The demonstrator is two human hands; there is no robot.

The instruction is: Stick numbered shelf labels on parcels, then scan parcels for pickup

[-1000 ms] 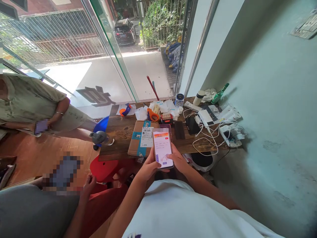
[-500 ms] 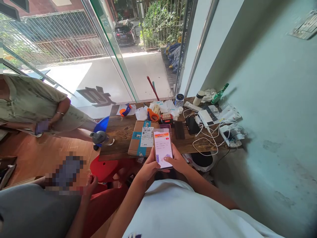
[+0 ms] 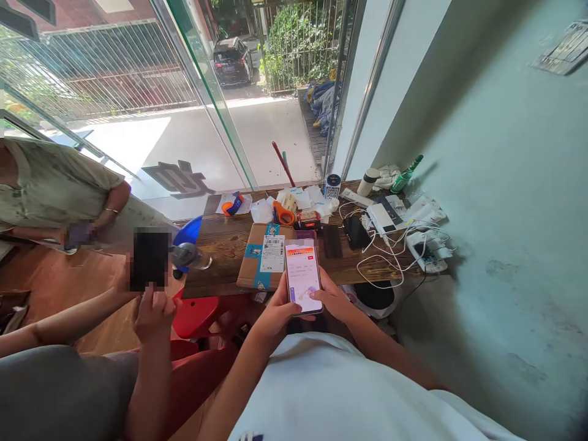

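A smartphone [image 3: 302, 269] with a lit white, orange-topped screen is held upright between my two hands, in front of my white shirt. My left hand [image 3: 278, 308] wraps its left side, thumb at the lower left of the screen. On the other side my right hand [image 3: 333, 299] grips the edge, with its thumb over the lower right of the screen. Just behind the phone, a taped cardboard box [image 3: 250, 275] with a white label [image 3: 272, 253] lies on the wooden table [image 3: 220, 245]. Orange-handled scissors [image 3: 283, 214] lie beyond the box.
White cables [image 3: 381, 263], a power strip [image 3: 429, 254] and a black device [image 3: 356, 231] crowd the table's right side. A clear bottle [image 3: 192, 256] lies at its left edge, above a red stool [image 3: 197, 315]. Two people with pixelated devices are at left.
The seated person at lower left has raised a pixelated device, and a hand now touches its lower edge. My right thumb has shifted slightly right on the phone screen.
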